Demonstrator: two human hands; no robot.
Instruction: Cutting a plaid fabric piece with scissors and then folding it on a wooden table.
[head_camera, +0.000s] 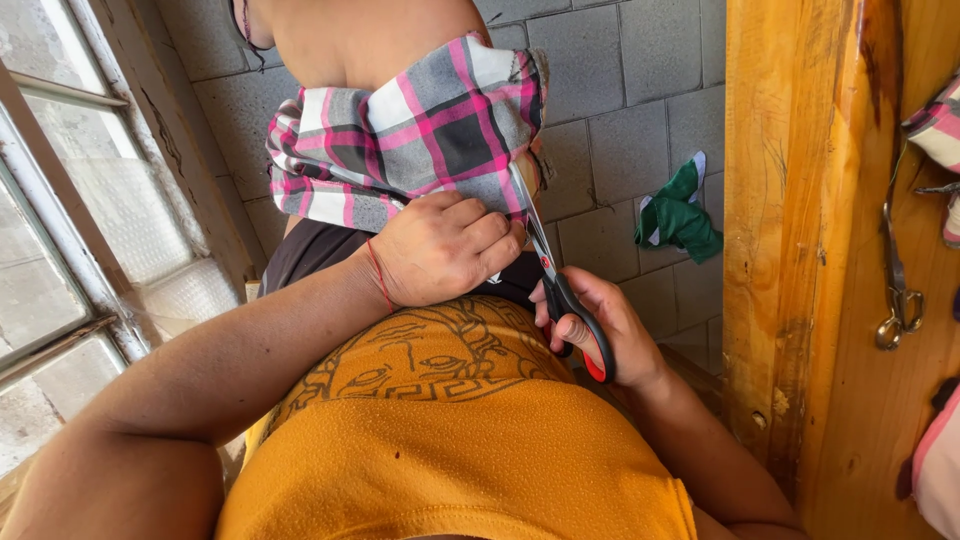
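The left hand (445, 245) is closed on the lower edge of a checked cloth (420, 140) in pink, grey, white and black, and it pinches the fabric between the bent fingers and the palm. A thin red thread goes around the left wrist. The cloth hangs in front of the person, above the lap, and its upper part is folded over something that I cannot identify. The right hand (590, 325) grips a pair of scissors (560, 290) with red and black handles; the fingers pass through the handle loops and the thumb is hidden behind them. The blades point up and a little to the left, and they touch the right edge of the cloth just beside the left hand. How far the blades are apart I cannot tell. Below both hands there is an orange shirt (450, 440) with a dark line drawing on it. On the grey tiled floor (630, 120), near the right hand, lies a green scrap of cloth (680, 215). A wooden post (790, 230) stands at the right side, and a window (60, 200) is at the left.
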